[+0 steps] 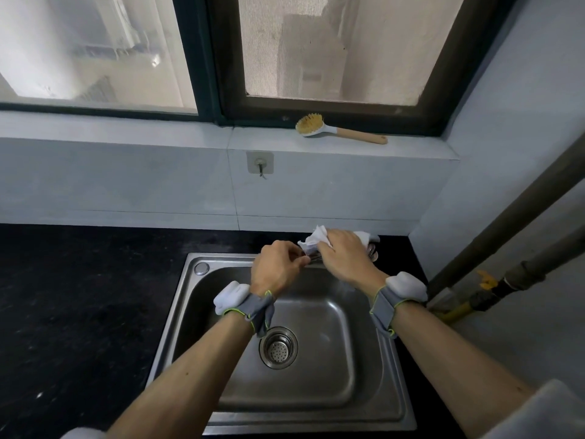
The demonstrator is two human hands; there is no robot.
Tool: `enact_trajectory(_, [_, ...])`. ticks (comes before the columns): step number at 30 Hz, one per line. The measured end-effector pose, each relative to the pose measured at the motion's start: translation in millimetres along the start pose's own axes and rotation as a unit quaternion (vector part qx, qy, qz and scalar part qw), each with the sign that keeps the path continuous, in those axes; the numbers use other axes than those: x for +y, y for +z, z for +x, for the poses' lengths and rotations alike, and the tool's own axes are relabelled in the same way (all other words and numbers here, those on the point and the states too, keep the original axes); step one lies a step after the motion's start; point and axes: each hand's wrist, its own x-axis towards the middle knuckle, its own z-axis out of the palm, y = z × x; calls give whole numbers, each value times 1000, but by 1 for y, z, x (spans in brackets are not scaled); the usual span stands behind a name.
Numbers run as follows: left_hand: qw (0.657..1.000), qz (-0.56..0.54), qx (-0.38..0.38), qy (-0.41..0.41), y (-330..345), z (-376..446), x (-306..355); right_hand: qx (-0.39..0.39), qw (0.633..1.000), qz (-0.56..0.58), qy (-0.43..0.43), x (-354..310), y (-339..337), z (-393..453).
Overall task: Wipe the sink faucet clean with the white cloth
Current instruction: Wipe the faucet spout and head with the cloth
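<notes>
white cloth [316, 240] sits bunched over the faucet [313, 257] at the sink [202, 315] back rim, gripped by the right hand [343, 258]. left hand [277, 269] pinches the faucet spout just beside it. brush [335, 129] lies on the windowsill.

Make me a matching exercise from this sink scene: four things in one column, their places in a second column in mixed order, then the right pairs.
Things
1. crumpled white cloth
2. wooden-handled dish brush with yellow bristles
3. round perforated metal drain strainer
4. small adhesive wall hook

Places
A. stuck on the pale tiled wall below the window sill
B. in the bottom of the stainless steel sink basin
C. under the right hand, over the metal faucet
D. lying on the window sill

Pairs: 1-C, 2-D, 3-B, 4-A
</notes>
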Motion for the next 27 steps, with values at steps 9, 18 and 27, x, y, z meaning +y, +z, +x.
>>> enact_trajectory(9, [1000,-19,-24,6,-2,3,-3,93,987,110,-70,4,36,-41])
enact_trajectory(18, [994,-92,-46,-36,-9,-1,0,130,977,168,-3,-23,55,-54])
enact_trajectory(27, [995,-94,-37,-27,-10,-2,1,101,993,66,-5,-14,50,-45])
